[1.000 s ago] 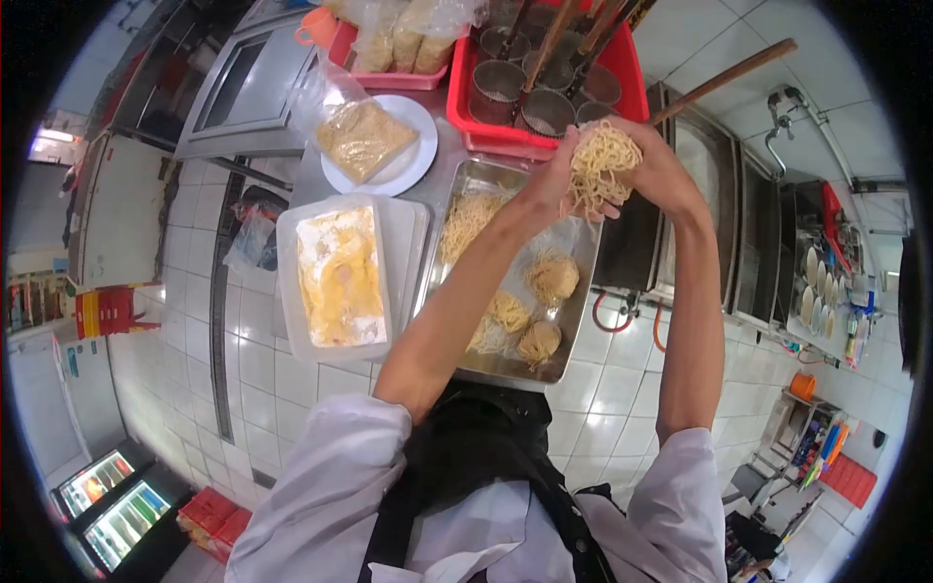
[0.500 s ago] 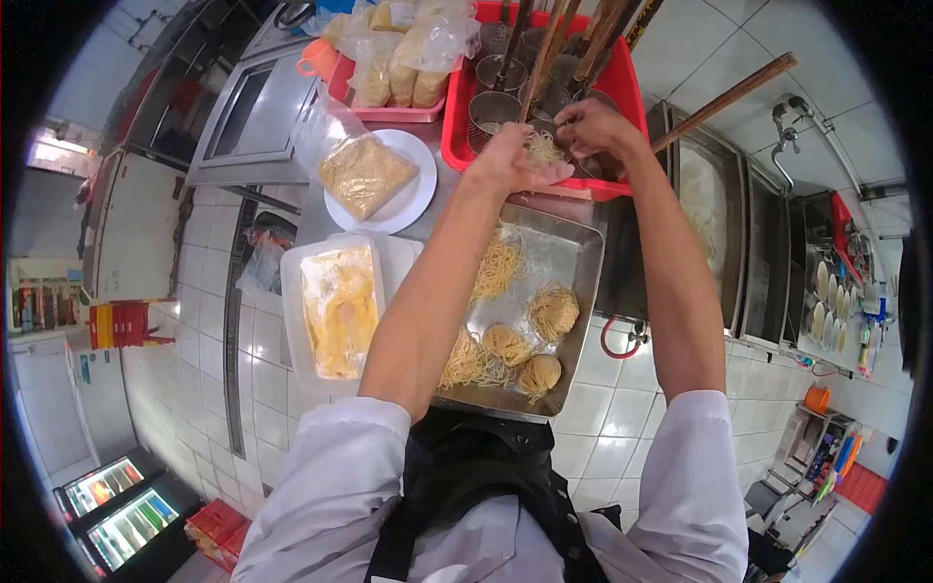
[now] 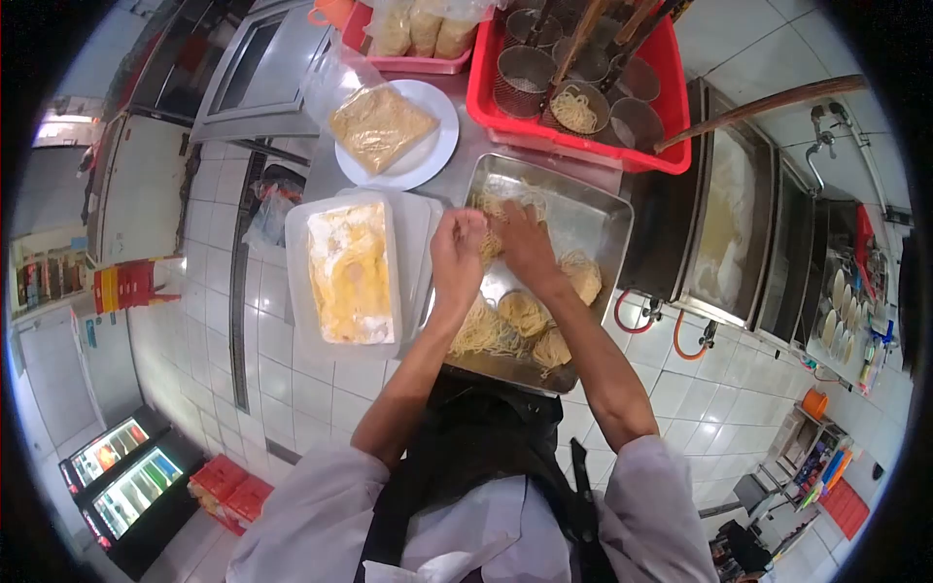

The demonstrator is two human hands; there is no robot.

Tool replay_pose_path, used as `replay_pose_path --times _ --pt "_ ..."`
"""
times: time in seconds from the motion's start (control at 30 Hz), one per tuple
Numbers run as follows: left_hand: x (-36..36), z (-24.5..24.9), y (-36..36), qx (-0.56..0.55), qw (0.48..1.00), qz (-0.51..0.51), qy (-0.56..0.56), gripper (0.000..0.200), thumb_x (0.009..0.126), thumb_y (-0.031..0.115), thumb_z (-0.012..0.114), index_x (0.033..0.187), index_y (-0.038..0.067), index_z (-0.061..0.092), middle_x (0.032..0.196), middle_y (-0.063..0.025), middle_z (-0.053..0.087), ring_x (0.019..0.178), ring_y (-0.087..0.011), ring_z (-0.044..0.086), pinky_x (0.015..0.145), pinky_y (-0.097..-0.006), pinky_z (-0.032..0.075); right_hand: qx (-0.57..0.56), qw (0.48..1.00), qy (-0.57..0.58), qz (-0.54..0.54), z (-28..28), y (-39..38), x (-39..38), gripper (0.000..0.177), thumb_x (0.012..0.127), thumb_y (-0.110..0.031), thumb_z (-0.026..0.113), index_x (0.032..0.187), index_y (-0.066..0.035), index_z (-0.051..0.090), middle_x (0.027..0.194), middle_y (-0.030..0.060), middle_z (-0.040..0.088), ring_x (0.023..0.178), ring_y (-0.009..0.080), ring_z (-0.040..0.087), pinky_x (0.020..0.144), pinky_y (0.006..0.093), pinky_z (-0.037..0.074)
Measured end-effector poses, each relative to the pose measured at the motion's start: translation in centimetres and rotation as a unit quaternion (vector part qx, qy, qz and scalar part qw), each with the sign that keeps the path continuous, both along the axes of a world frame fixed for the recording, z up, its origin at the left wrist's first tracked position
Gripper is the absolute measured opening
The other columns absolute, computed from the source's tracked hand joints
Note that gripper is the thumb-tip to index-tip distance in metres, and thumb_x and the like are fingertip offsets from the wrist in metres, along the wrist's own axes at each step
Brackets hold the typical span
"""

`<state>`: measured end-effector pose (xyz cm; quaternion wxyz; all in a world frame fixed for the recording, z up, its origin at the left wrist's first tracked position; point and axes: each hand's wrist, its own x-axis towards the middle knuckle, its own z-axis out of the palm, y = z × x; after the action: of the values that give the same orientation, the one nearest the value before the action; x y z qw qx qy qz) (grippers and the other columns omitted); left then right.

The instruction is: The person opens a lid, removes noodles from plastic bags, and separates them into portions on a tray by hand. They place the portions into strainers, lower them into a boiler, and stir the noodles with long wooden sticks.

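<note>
A metal tray (image 3: 604,225) holds several nests of yellow noodles (image 3: 523,313). Over its upper left part, my right hand (image 3: 525,243) reaches down with fingers stretched onto a loose noodle heap (image 3: 489,245). My left hand (image 3: 457,260) is beside it at the tray's left edge, its fingers curled in; whether anything is inside them is hidden. Beyond the tray, a red basin (image 3: 583,146) contains several wire noodle strainers (image 3: 525,73) with wooden handles. A portion of noodles (image 3: 573,110) lies in one front strainer.
Left of the tray is a plastic container (image 3: 296,282) of floury yellow dough or noodles. A bagged crumbly food (image 3: 381,126) rests on a white plate (image 3: 442,146). At the right, a cooker basin (image 3: 724,228) holds cloudy liquid, and a long wooden handle (image 3: 768,109) juts over it.
Both hands have moved back from the strainers to the tray. The noodles they were handling now lie in a front strainer. The camera view has shifted.
</note>
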<state>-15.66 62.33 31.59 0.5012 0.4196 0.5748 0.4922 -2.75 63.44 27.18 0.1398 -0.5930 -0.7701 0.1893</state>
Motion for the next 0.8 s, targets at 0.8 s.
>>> replay_pose_path --times 0.8 --pt "2.7 -3.5 4.2 0.250 0.939 -0.208 0.109 0.046 0.073 0.015 0.069 0.116 0.005 0.056 0.105 -0.0175 0.062 0.102 -0.0309 0.058 0.092 -0.0372 0.044 0.187 0.952 0.208 -0.124 22.5 1.0 2.5 0.029 0.076 0.007 0.056 0.101 -0.003 0.065 0.094 0.0083 0.066 0.087 0.0163 0.063 0.080 0.0265 0.049"
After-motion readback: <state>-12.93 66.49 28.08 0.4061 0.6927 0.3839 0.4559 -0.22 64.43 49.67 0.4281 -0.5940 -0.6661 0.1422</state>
